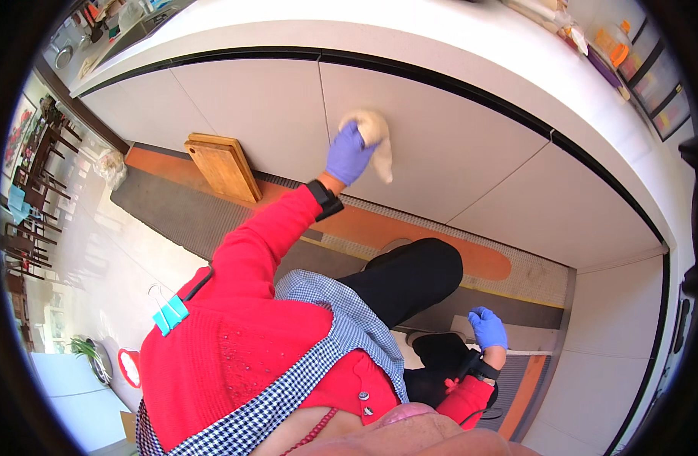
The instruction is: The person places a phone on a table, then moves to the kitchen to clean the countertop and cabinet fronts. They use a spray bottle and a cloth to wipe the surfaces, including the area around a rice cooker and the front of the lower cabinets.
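Note:
My left hand (349, 153), in a blue-violet glove, grips a cream cloth (373, 128) against a pale cabinet door (440, 142). One end of the cloth hangs loose down the door. The hand is just right of a vertical seam between two doors. My right hand (487, 329), gloved alike, is low beside my bent leg (412, 279), apart from the cabinet. Its fingers are curled, and nothing shows in them.
Two wooden cutting boards (223, 168) lean against the cabinet at left. Above runs a white countertop (383, 20), with an orange-capped bottle (611, 43) at far right. Grey and orange mats (417, 228) cover the floor. A plastic bag (110, 168) lies at far left.

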### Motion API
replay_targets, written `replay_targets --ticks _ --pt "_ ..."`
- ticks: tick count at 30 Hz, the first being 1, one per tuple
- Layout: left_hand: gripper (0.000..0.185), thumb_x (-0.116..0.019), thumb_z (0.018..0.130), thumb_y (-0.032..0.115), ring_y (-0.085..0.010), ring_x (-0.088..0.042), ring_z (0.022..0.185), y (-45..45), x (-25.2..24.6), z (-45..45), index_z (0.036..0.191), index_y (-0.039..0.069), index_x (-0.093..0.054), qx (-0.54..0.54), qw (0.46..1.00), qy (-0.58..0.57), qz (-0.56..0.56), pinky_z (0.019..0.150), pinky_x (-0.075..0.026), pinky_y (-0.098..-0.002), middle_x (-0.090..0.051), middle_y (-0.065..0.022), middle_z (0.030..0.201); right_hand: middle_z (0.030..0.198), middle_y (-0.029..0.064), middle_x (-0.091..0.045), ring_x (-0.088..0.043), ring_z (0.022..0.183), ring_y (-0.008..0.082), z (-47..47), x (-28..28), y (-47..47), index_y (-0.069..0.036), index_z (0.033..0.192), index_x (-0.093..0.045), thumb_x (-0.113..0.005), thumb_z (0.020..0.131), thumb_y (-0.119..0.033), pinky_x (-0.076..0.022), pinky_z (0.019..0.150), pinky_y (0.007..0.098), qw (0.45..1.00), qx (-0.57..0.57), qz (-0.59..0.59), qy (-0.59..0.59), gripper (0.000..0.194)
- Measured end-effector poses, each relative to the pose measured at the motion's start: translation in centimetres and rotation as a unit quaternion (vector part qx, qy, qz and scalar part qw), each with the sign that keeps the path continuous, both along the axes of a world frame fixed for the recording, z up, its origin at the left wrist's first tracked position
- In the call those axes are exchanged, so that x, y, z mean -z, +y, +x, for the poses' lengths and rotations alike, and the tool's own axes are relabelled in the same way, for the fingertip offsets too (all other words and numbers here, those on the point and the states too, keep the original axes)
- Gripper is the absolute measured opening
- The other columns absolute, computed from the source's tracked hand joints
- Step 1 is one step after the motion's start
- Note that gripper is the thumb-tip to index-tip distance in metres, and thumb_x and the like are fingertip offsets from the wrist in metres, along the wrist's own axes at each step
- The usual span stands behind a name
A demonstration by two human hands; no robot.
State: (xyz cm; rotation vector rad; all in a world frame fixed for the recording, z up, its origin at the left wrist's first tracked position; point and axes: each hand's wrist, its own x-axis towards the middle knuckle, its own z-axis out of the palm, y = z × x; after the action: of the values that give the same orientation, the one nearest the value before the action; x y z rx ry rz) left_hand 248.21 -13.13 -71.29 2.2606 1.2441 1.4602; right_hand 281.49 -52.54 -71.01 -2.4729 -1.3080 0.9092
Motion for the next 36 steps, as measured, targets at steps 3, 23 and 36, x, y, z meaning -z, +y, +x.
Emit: replay_targets --ticks 3,23,36 --pt "0.037 -0.071 0.089 0.021 -0.0393 -0.064 0.107 -1.3 6.6 -1.3 0.118 0.0 -0.063 0.001 0.994 0.003 -0.114 0.092 -0.052 -0.0423 -0.062 -0.0213 0.122 0.108 0.0192 -0.072 -0.068 0.104 0.0367 -0.2 -0.4 0.1 -0.005 0.11 -0.071 -0.064 0.092 -0.031 -0.0527 0.089 0.0416 1.0 -0.01 0.0 -0.004 0.033" --pt "0.042 -0.07 0.09 0.022 -0.0398 -0.06 0.108 6.7 -10.4 -11.4 0.121 -0.004 -0.06 -0.176 0.952 -0.223 0.118 0.097 -0.046 -0.0476 -0.064 -0.0244 0.115 0.113 0.0209 -0.07 -0.066 0.108 0.0385 -1.8 -1.0 1.4 -0.004 0.113 -0.071 -0.064 0.09 -0.032 -0.0515 0.092 0.0435 1.0 -0.029 0.006 -0.008 0.036" --pt "0.017 -0.065 0.077 0.01 -0.0356 -0.057 0.097 -2.1 -10.0 10.8 0.093 0.006 -0.061 0.1 0.964 0.071 0.236 0.084 -0.05 -0.0474 -0.059 -0.0152 0.104 0.108 0.0206 -0.071 -0.067 0.105 0.0384 -1.2 -0.5 1.2 -0.005 0.107 -0.073 -0.065 0.09 -0.033 -0.0521 0.09 0.0437 1.0 0.005 -0.026 0.007 0.034"
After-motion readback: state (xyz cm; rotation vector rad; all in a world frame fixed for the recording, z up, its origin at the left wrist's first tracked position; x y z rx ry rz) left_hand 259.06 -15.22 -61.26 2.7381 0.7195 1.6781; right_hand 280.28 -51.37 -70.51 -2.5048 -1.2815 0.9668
